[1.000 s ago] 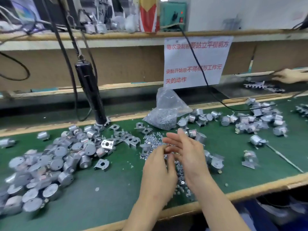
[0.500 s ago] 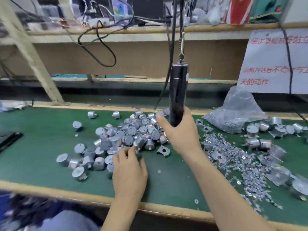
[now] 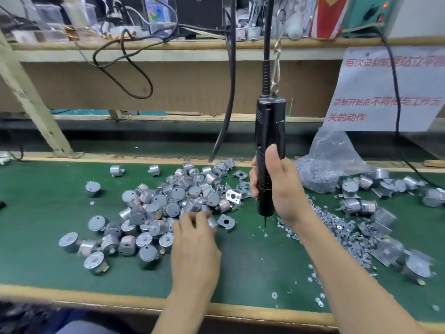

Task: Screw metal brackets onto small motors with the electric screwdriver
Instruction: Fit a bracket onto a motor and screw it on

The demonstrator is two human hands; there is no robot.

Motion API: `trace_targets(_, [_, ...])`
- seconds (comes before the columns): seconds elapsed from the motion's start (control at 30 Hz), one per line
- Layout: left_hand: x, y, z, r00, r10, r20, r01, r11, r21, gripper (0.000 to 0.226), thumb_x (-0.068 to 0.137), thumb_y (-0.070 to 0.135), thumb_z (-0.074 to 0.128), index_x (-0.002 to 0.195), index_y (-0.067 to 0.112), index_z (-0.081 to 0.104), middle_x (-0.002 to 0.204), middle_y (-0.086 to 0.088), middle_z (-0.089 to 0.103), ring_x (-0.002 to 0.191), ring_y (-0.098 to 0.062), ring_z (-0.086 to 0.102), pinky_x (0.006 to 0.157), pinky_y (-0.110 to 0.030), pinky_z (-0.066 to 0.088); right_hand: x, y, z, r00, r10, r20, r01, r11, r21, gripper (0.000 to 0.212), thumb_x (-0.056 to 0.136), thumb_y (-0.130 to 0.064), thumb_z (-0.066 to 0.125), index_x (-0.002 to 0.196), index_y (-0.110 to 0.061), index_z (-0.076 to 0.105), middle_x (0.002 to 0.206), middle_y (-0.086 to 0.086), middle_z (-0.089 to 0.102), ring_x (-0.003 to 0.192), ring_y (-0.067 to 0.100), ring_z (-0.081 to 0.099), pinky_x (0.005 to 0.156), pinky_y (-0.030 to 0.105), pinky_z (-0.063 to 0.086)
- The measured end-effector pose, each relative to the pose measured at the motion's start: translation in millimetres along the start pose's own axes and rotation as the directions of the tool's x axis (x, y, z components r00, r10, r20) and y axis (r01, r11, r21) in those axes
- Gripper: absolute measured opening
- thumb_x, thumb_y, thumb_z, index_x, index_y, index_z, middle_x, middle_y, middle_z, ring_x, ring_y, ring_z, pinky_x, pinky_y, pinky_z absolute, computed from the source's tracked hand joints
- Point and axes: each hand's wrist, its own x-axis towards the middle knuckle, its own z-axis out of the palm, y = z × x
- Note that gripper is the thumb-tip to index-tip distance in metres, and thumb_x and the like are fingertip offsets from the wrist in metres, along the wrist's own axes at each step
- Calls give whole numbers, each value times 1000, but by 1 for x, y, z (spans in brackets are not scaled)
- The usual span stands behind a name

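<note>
The right hand [image 3: 283, 186] wraps the upright electric screwdriver [image 3: 268, 131], its bit just above the green mat [image 3: 48, 213]. The left hand [image 3: 195, 247] reaches into the near edge of the motors [image 3: 154, 208], fingers blurred, so its grip cannot be told; a loose bracket [image 3: 226, 221] lies just right

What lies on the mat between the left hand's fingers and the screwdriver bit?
Head view: one loose metal bracket beside the left hand, then green mat with a few small specks up to the electric screwdriver held in the right hand.
</note>
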Motion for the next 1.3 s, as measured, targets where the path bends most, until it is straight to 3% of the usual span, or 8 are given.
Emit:
trace_targets(0.17, [-16, 44, 23, 974, 221, 58, -212, 969, -123, 37, 62, 2, 87, 89, 12, 65, 97, -7, 66, 76, -26, 62, 58, -31, 49, -6, 5, -28, 995, 92, -41, -87, 990, 116, 84, 59, -102, 46, 76, -21, 60, 62, 4, 51, 50, 20, 45, 50, 32, 41])
trace_targets(0.27, [-26, 55, 34, 937, 337, 93, -315, 930, -188, 26, 71, 27, 84, 88, 18, 67, 94, 1, 63, 78, -18, 62, 45, -23, 40, -11, 10, -43, 992, 101, -76, -90, 988, 129, 91, 58, -103, 46, 81, -15, 57, 65, 5, 50, 50, 18, 46, 48, 29, 42])
trace_targets(0.33, [-27, 52, 40, 922, 370, 117, -322, 897, -303, 17, 84, 29, 74, 96, 19, 67, 102, 2, 60, 86, -17, 60, 49, -26, 49, -14, 13, -50, 990, 102, -93, -91, 989, 118, 94, 59, -103, 45, 82, -12, 56, 65, 5, 49, 50, 18, 45, 48, 28, 42])
trace_targets(0.5, [-25, 44, 43, 916, 373, 149, -274, 851, -447, 28, 93, 25, 61, 121, 27, 64, 109, 8, 54, 90, -10, 57, 77, -28, 51, -18, 19, -55, 989, 107, -99, -95, 989, 117, 90, 60, -102, 45, 80, -14, 56, 63, 5, 48, 50, 20, 44, 48, 30, 40])
trace_targets(0.63, [-22, 40, 42, 923, 337, 188, -186, 816, -547, 42, 87, 21, 65, 127, 28, 58, 113, 15, 52, 85, -6, 56, 85, -20, 46, -20, 26, -52, 989, 116, -96, -102, 985, 141, 90, 58, -103, 44, 78, -16, 56, 64, 6, 48, 50, 22, 43, 50, 31, 39])
trace_targets(0.83, [-19, 36, 41, 928, 309, 208, -148, 817, -557, 45, 83, 16, 70, 126, 26, 61, 93, 24, 45, 86, 7, 49, 83, -2, 32, -25, 37, -47, 987, 116, -108, -98, 983, 157, 87, 55, -104, 44, 73, -20, 59, 62, 5, 49, 47, 21, 42, 52, 34, 37])
trace_targets(1.07, [-20, 38, 48, 944, 227, 239, -68, 844, -532, 37, 79, 44, 78, 111, 32, 65, 97, 19, 47, 85, -1, 51, 76, -7, 36, -25, 36, -44, 987, 80, -143, -63, 991, 119, 78, 64, -102, 38, 71, -28, 61, 59, 1, 52, 47, 22, 44, 51, 33, 40])
trace_targets(1.3, [-20, 40, 43, 949, 255, 187, -115, 828, -549, 34, 79, 36, 75, 111, 28, 66, 99, 19, 51, 83, -1, 52, 80, -11, 40, -25, 34, -44, 989, 71, -131, -56, 992, 114, 81, 65, -102, 38, 72, -24, 60, 60, 3, 52, 46, 23, 44, 53, 35, 39])
